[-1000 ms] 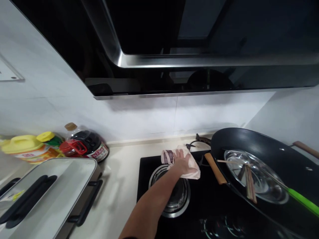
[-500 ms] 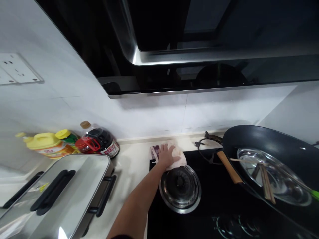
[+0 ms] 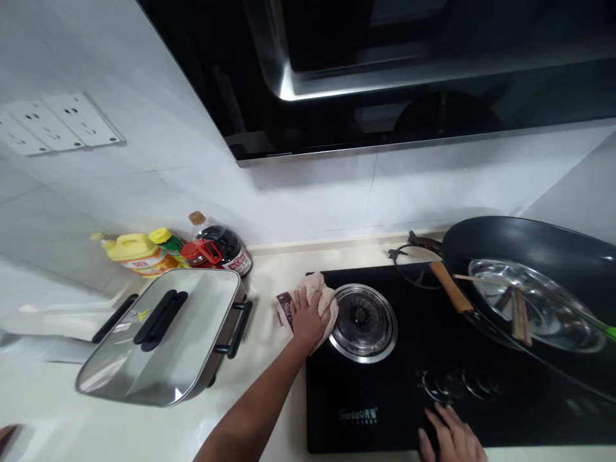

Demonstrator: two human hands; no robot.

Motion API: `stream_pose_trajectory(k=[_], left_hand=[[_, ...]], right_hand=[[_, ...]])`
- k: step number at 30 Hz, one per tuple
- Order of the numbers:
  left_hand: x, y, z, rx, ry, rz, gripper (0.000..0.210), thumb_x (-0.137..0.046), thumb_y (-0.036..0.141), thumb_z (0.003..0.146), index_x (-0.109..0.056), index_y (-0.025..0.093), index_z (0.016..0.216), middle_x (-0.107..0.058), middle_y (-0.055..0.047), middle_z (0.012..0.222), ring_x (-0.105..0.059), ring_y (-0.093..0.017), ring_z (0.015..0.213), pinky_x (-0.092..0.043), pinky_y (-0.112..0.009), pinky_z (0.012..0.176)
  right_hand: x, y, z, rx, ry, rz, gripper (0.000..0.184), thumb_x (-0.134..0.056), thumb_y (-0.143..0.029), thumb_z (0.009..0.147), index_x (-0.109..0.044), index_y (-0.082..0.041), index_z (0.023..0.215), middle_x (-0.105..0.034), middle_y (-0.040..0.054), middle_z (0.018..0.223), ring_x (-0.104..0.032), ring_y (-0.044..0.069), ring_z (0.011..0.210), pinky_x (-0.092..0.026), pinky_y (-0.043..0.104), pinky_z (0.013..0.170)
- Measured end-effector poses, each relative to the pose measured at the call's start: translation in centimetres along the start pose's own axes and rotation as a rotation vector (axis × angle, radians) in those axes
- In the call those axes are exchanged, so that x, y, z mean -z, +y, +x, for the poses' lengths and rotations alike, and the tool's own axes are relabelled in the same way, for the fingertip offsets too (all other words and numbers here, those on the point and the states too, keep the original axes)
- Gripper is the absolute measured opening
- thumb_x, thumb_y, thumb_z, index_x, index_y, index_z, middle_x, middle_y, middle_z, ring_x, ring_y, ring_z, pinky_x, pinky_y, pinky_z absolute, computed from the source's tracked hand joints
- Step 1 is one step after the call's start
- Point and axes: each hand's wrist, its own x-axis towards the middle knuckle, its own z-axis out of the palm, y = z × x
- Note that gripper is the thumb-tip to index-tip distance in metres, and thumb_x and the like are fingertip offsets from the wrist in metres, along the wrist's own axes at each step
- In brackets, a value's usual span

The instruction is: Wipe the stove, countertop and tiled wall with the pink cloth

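Over the left edge of the black stove [image 3: 389, 417], the cloth [image 3: 317, 283] has come from behind the burner [image 3: 364, 324]; wiping seems now at this side. The left hand [image 3: 308, 319] presses it, fingers spread; the right hand [image 3: 452, 439] has appeared, loosely open.

Pale counter [image 3: 264, 340] carries black cooktop [image 3: 392, 378], lidded pan [image 3: 192, 333], bottles [image 3: 193, 254]; cloth [image 3: 319, 285] overlaps cooktop's left edge.
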Motion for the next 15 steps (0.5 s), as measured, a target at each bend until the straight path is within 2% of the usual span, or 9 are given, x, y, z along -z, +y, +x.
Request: stream_pose_trajectory(k=[4, 8, 11, 15], left_hand=[[0.3, 0.4, -6.7, -0.039, 0.044, -0.013, 0.054, -0.063, 0.049, 0.095, -0.064, 0.026, 0.143, -0.035, -0.016, 0.169, -0.021, -0.045, 0.158, -0.027, -0.062, 0.123], [0.5, 1.6, -13.3, -0.178, 0.019, -0.071, 0.058, -0.068, 0.052, 0.091, -0.064, 0.026, 0.142, -0.033, -0.016, 0.169, -0.019, -0.045, 0.159, -0.023, -0.065, 0.124], [0.1, 3.3, -16.8, -0.289, -0.083, -0.135, 0.066, -0.069, 0.058, 0.088, -0.06, 0.028, 0.146, -0.026, -0.017, 0.172, -0.016, -0.047, 0.159, -0.021, -0.07, 0.123], [-0.5, 6.7, -18.1, -0.422, -0.294, -0.265, 0.083, -0.068, 0.07, 0.084, -0.049, 0.033, 0.155, -0.011, -0.016, 0.176, -0.009, -0.052, 0.158, -0.019, -0.077, 0.12]], right_hand=[[1.1, -1.1, 0.9, -0.039, -0.043, 0.046, 0.04, -0.048, -0.046, 0.099, -0.063, -0.017, 0.122, -0.068, 0.016, 0.127, -0.061, 0.036, 0.123, -0.046, 0.055, 0.103], [2.0, -1.6, 1.7, -0.058, -0.067, 0.079, 0.04, -0.046, -0.047, 0.101, -0.061, -0.017, 0.123, -0.065, 0.016, 0.13, -0.056, 0.036, 0.127, -0.042, 0.056, 0.106], [2.3, -1.7, 2.0, -0.063, -0.049, 0.108, 0.04, -0.043, -0.046, 0.103, -0.06, -0.016, 0.122, -0.064, 0.0171, 0.129, -0.055, 0.037, 0.127, -0.041, 0.057, 0.106], [2.8, -1.6, 2.5, -0.07, -0.044, 0.195, 0.04, -0.039, -0.044, 0.104, -0.057, -0.015, 0.126, -0.061, 0.0179, 0.13, -0.054, 0.037, 0.126, -0.041, 0.056, 0.104]])
